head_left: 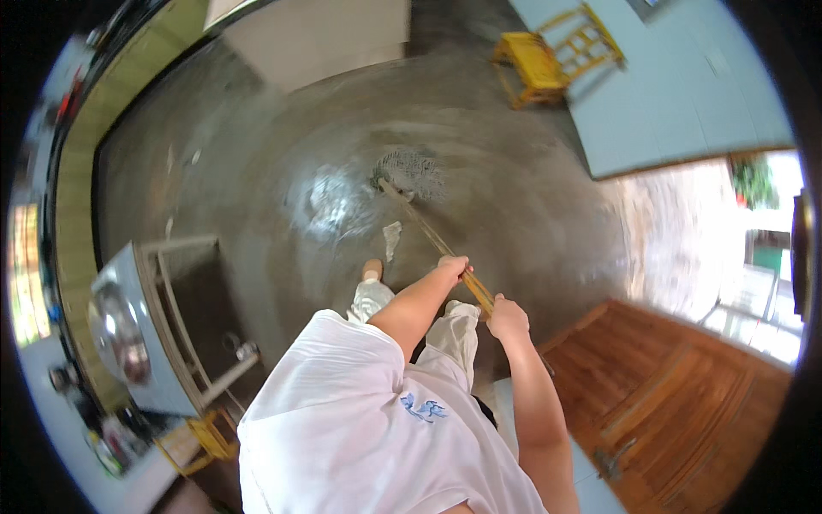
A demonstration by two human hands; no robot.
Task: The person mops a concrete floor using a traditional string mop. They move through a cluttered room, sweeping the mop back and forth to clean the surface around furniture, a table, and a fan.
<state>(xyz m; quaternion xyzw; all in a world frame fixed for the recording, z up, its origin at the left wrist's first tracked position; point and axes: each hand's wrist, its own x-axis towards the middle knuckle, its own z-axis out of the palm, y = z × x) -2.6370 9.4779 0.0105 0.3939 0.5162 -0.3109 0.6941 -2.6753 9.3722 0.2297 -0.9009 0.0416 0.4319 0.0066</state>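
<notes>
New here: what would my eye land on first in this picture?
Probably the long wooden handle slanting down mid-picture, gripped by the left hand and the right hand. Then the bright yellow chair, upper right beside a pale blue wall, and the brown wooden door at the lower right.

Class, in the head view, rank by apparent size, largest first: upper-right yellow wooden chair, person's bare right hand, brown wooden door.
1. Brown wooden door
2. Yellow wooden chair
3. Bare right hand
</notes>
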